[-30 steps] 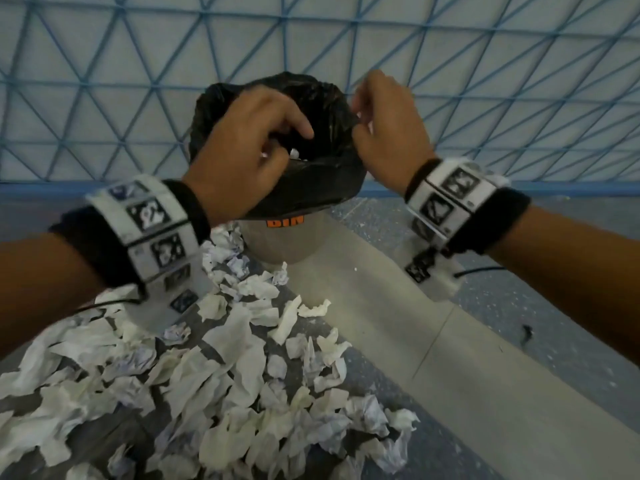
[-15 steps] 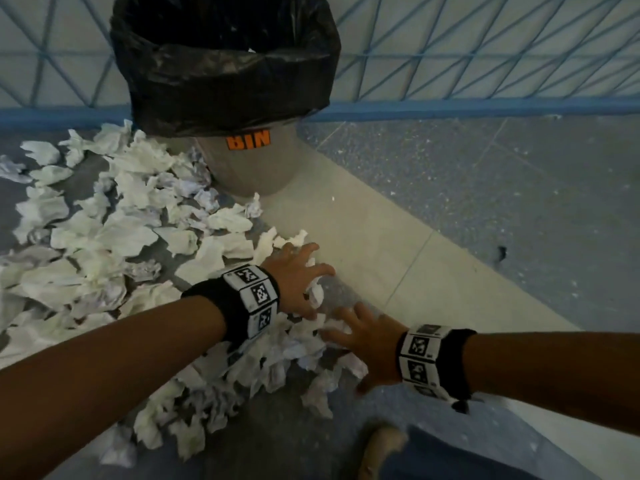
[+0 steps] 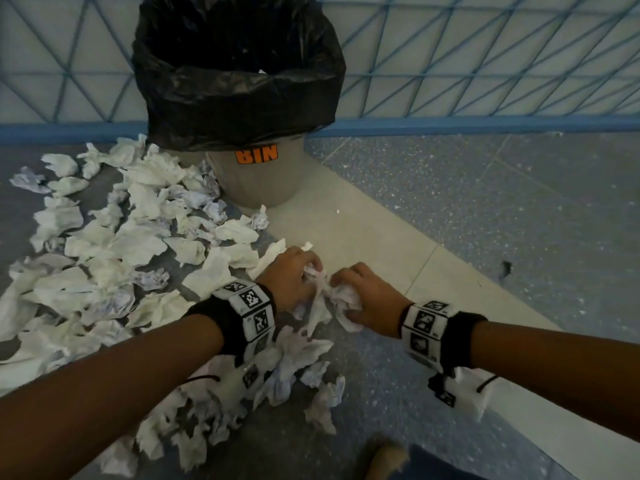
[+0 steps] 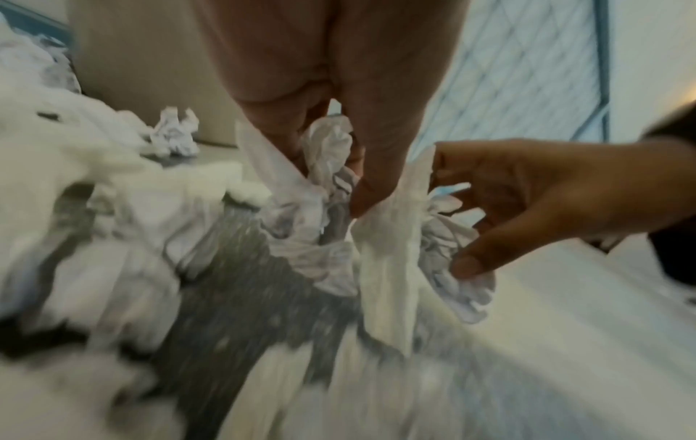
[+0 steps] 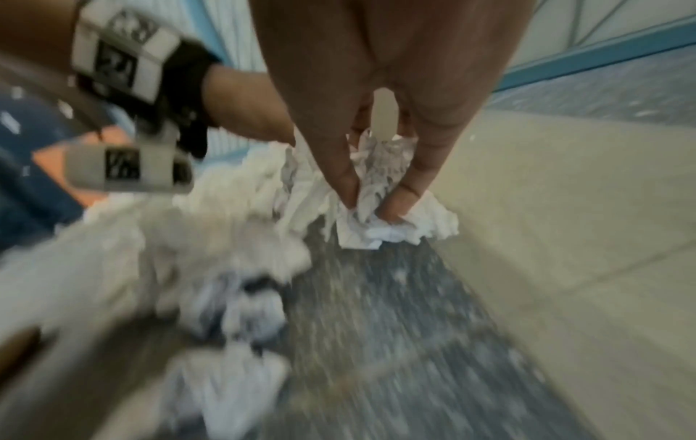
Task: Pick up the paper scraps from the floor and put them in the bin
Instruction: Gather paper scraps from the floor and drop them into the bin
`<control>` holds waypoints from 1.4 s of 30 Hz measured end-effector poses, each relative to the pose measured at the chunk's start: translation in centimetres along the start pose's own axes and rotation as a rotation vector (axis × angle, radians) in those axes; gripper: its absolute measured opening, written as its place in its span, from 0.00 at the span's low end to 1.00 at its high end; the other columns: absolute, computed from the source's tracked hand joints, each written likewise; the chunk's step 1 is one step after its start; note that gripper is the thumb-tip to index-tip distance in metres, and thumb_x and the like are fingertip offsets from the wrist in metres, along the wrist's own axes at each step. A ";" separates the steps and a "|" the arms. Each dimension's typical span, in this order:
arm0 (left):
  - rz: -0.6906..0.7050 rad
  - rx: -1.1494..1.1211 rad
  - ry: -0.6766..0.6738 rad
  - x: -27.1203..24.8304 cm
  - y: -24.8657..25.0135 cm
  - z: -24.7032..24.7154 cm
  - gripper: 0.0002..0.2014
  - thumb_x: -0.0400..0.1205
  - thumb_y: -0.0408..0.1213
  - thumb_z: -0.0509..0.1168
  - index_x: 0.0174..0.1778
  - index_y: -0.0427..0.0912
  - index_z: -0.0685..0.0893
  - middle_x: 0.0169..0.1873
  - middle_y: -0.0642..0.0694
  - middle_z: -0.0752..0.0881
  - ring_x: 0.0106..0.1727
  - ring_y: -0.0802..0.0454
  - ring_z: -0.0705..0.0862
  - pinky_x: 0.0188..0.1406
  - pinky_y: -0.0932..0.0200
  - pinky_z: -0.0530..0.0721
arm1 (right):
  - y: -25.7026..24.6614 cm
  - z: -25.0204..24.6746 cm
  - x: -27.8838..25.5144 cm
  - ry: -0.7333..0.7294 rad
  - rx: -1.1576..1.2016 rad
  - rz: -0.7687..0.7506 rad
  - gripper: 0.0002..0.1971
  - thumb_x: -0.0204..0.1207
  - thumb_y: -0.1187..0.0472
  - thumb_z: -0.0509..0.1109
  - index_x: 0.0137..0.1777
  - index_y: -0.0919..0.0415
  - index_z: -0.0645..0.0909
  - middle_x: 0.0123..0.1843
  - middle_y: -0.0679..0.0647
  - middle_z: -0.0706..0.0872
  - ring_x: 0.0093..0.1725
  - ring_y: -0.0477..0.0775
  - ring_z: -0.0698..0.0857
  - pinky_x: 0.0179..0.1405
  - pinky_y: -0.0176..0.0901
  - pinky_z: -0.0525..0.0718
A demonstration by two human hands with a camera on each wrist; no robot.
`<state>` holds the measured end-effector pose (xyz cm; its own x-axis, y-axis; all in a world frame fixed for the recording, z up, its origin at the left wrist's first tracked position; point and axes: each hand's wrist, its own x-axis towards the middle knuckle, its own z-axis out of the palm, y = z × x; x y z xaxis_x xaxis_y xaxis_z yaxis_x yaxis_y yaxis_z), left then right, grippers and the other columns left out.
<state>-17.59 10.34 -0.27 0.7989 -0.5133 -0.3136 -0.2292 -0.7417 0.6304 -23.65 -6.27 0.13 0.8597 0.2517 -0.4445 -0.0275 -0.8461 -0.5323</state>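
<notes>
- Pale wall with a blue triangular lattice (image 3: 485, 57), well beyond the hands.
- Speckled grey floor (image 3: 467, 209), right of the hands.
- Beige floor strip (image 3: 363, 237), just past the hands.

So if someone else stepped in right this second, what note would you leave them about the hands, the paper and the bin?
Left hand: fingers curled round a crumpled scrap, low over the floor.
Right hand: pinching another scrap right beside it.
Bin: upright by the wall just ahead, black liner open; some white shows inside.
Done: both hands have a fresh load.
Left: carry these two loads to the bin and drop them in, then keep going. Most of the scraps are still spread on the floor left of the bin, with more under the left forearm.
</notes>
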 end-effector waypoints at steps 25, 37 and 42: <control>-0.057 0.152 0.564 6.1 4.9 -26.0 0.25 0.81 0.43 0.56 0.76 0.48 0.66 0.72 0.44 0.77 0.72 0.44 0.75 0.69 0.55 0.72 | -17.6 -23.7 11.4 0.602 -0.171 -0.150 0.19 0.76 0.62 0.66 0.68 0.56 0.78 0.69 0.56 0.82 0.67 0.55 0.81 0.65 0.40 0.77; 0.410 0.559 0.314 -4.1 -4.0 -14.0 0.18 0.77 0.40 0.59 0.64 0.44 0.75 0.66 0.41 0.78 0.67 0.46 0.74 0.67 0.49 0.77 | -9.5 -6.7 3.6 0.358 -0.327 -0.448 0.10 0.74 0.62 0.61 0.53 0.62 0.77 0.50 0.57 0.79 0.50 0.57 0.75 0.46 0.47 0.77; -0.100 0.511 -0.184 -0.2 -9.0 -11.2 0.37 0.76 0.49 0.68 0.79 0.58 0.57 0.83 0.45 0.49 0.82 0.37 0.50 0.81 0.39 0.58 | -6.7 -1.0 9.1 -0.073 -0.273 0.062 0.37 0.67 0.39 0.62 0.76 0.52 0.62 0.72 0.61 0.67 0.73 0.65 0.65 0.72 0.58 0.70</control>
<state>-9.48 21.96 2.06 0.7307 -0.4624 -0.5023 -0.4347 -0.8824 0.1801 -15.12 1.18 0.35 0.8215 0.2206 -0.5258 0.0682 -0.9535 -0.2935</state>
